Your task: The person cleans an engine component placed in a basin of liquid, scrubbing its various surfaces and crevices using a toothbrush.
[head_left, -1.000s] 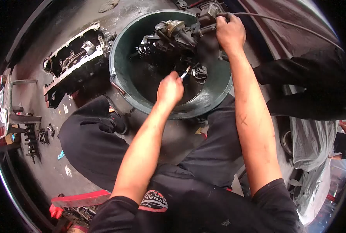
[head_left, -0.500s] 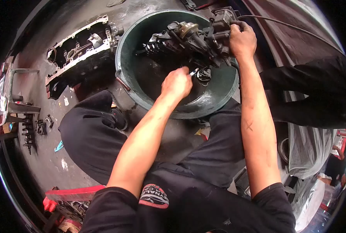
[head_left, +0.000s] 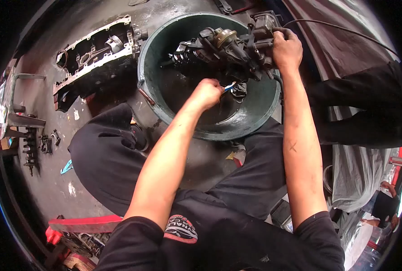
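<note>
My left hand (head_left: 206, 94) is closed around a slim blue-and-white toothbrush (head_left: 229, 86), held over the inside of a dark green tub (head_left: 164, 114). The brush's tip points up and right, near the underside of a greasy engine part (head_left: 237, 53). That part has a gold-coloured round cap (head_left: 225, 38) and lies tilted across the tub, its right end over the rim. My right hand (head_left: 287, 50) grips this end, fingers wrapped over its boxy housing (head_left: 264, 26). Dark liquid sits in the tub, beside a crumpled black item (head_left: 239, 91).
An engine block (head_left: 95, 58) with a piston lies left of the tub. A crankshaft (head_left: 30, 151) rests on the floor by a metal stand (head_left: 27, 121). Someone's dark-trousered leg (head_left: 354, 106) is at right. A thin hose (head_left: 341, 30) runs off to the upper right.
The view has shifted slightly, so the tub sits a little further right. More of the toothbrush's blue handle shows beyond my left hand. My right hand keeps its hold on the engine part.
</note>
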`<state>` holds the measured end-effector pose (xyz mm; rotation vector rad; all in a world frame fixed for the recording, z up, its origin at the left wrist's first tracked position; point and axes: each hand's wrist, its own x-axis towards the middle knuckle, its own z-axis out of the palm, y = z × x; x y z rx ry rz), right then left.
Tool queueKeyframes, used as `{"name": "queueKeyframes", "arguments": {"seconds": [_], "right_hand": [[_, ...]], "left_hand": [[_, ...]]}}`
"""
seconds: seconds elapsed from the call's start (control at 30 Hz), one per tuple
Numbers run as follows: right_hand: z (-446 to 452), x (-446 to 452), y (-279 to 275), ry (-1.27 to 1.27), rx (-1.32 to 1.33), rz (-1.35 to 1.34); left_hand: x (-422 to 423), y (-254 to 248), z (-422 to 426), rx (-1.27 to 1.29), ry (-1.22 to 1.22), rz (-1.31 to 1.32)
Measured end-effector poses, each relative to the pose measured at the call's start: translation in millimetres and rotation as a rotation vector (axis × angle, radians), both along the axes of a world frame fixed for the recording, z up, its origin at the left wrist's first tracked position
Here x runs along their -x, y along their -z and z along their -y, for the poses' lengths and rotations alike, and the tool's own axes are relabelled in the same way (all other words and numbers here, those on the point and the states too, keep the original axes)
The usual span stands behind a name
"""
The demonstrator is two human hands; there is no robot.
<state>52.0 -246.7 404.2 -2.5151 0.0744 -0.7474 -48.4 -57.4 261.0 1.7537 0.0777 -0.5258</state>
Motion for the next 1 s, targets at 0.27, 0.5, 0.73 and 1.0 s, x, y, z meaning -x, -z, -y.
{"name": "queueKeyframes", "arguments": {"seconds": [0.27, 0.5, 0.73, 1.0], "right_hand": [[4.1, -0.4, 2.3, -0.005, -0.018, 0.018], [2.3, 1.2, 0.4, 0.052, -0.045, -0.034], [-14.5, 10.9, -11.1, 0.088, -0.061, -0.111], [-9.5, 14.0, -16.3, 0.085, -0.014, -0.262]], "left_hand": [[55.9, -27.6, 4.5, -0.594, 0.051, 0.227], [100.1, -29.1, 1.7, -0.653, -0.16, 0.367], [71.6, -9.6, 23.2, -0.749, -0.208, 0.506], [39.2, -24.4, 23.7, -0.751, 0.019, 0.356]]}}
